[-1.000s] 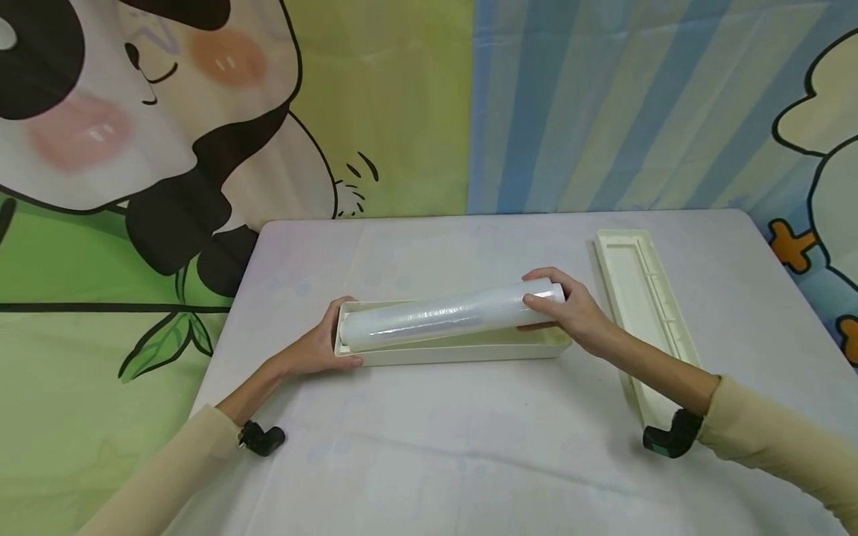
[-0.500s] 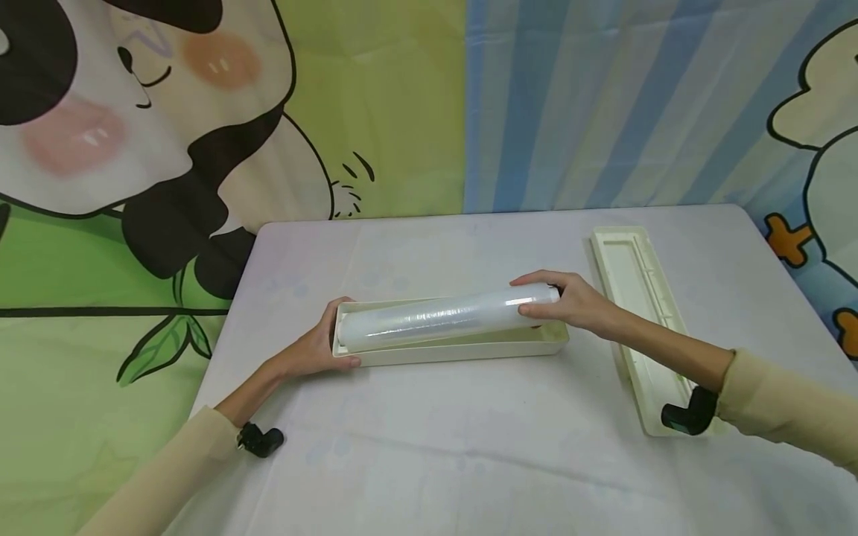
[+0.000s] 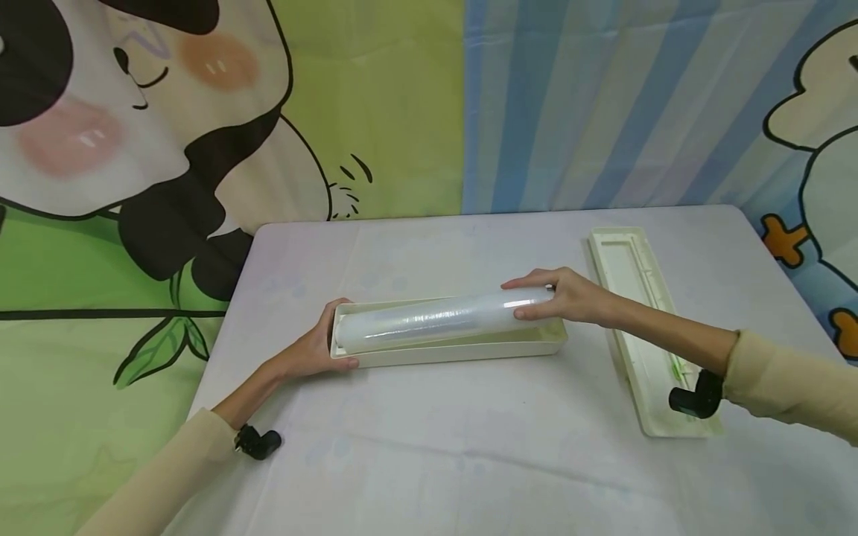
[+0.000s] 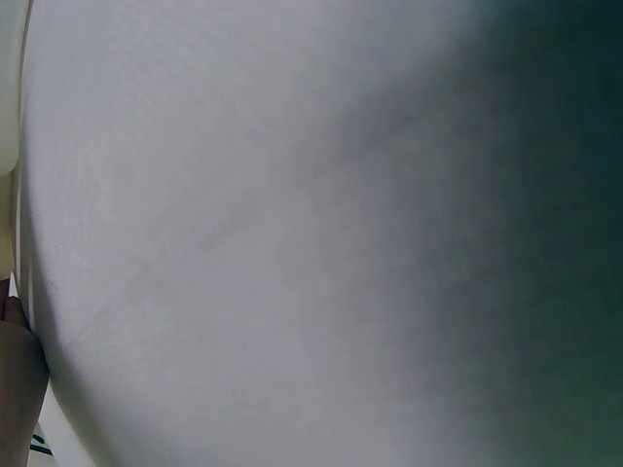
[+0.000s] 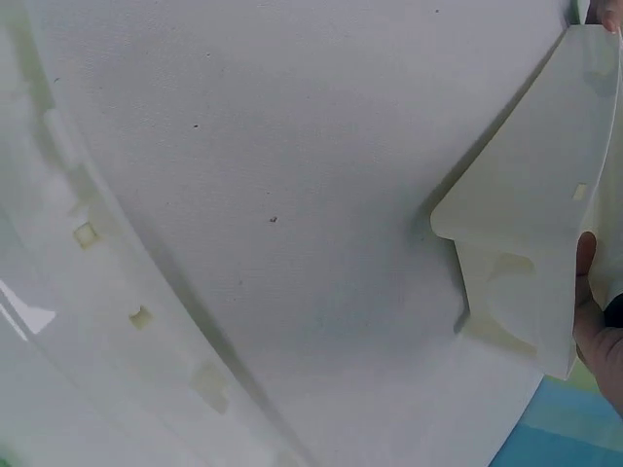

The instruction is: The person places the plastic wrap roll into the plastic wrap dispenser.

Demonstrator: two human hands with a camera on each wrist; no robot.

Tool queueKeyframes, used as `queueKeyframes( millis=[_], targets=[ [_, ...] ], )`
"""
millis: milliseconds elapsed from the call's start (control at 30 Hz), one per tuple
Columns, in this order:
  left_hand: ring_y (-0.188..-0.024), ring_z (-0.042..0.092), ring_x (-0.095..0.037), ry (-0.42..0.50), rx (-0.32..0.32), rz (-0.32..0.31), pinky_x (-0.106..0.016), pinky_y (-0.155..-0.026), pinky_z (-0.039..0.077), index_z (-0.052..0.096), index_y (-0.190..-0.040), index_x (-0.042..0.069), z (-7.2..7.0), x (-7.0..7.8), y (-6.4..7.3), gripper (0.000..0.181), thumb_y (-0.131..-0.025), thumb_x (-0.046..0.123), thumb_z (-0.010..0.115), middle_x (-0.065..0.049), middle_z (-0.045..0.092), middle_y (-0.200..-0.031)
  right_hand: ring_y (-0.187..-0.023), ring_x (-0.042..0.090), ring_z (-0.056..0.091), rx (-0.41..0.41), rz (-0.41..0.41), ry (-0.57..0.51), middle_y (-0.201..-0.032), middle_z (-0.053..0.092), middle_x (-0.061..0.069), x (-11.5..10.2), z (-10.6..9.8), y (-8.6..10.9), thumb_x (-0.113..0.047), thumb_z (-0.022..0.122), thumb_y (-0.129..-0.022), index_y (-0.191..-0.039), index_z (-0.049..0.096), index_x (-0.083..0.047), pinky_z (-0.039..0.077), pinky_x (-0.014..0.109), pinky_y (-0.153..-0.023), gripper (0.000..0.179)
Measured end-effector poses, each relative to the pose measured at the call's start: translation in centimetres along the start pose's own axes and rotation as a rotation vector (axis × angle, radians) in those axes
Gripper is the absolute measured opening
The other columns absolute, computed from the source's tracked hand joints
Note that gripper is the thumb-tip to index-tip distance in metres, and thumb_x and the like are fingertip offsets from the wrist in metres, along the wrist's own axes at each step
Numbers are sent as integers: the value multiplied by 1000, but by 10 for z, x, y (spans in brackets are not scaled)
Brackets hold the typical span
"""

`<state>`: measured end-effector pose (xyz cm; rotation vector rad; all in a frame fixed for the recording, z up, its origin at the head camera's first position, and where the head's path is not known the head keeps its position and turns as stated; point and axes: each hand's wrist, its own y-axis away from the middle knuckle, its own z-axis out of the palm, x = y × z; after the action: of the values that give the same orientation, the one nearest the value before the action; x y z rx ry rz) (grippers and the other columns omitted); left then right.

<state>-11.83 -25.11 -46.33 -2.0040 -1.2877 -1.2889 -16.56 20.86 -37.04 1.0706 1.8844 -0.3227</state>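
Observation:
In the head view, a roll of clear plastic wrap lies slantwise in a long cream box. Its left end sits down inside, while the right end is raised above the rim. My right hand grips that raised end, fingers over the far side and thumb on the near side. At the box's left end, my left hand holds the wall, thumb at the front corner. The right wrist view catches part of the right hand beside the box. Only a sliver of the left hand shows in the left wrist view.
A long cream lid lies on the table to the right, partly under my right forearm. Something small and green shows on it. White cloth covers the table; printed curtains hang behind its back edge.
My right hand has shifted slightly left on the roll's end, its forearm turning and moving up in view. The roll's raised end sits a little lower. The left hand keeps its hold.

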Motion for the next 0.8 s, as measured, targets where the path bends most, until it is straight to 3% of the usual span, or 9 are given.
queueKeyframes(
  millis=[300,500,667,733,800],
  targets=[
    [-112,46,-22,-14,6,27,-29,-89,43,15,-147,13,1,3,1,100,-74,16,83,-10,39,-137,-119,24,56,-39,-1,24,-132,62,10,1,0,-4,-30,77,-82,-131,62,-21,46,29,-84,52],
    [-112,44,-23,-5,-8,8,-30,-90,43,14,-147,15,1,3,1,100,-75,16,83,-11,38,-137,-99,22,56,-45,-19,33,-135,59,14,4,1,-4,-29,78,-81,-131,63,-18,44,25,-75,53],
    [-113,44,-24,0,-7,2,-28,-90,43,14,-147,14,0,4,1,101,-74,16,84,-10,38,-137,-94,24,56,-42,-35,36,-134,60,17,4,3,-4,-26,79,-81,-131,62,-13,43,24,-71,54],
    [-113,44,-24,0,-8,4,-28,-91,42,14,-147,13,1,4,1,101,-74,16,84,-10,38,-137,-80,18,54,-42,-32,29,-133,60,18,3,3,-4,-26,79,-81,-131,62,-13,41,23,-63,54],
    [-113,44,-23,2,-7,6,-27,-91,42,13,-147,12,1,3,1,101,-74,16,84,-10,38,-137,-63,10,45,-44,-30,28,-118,67,20,3,3,-4,-25,79,-81,-131,62,-14,36,23,-55,53]
  ],
)
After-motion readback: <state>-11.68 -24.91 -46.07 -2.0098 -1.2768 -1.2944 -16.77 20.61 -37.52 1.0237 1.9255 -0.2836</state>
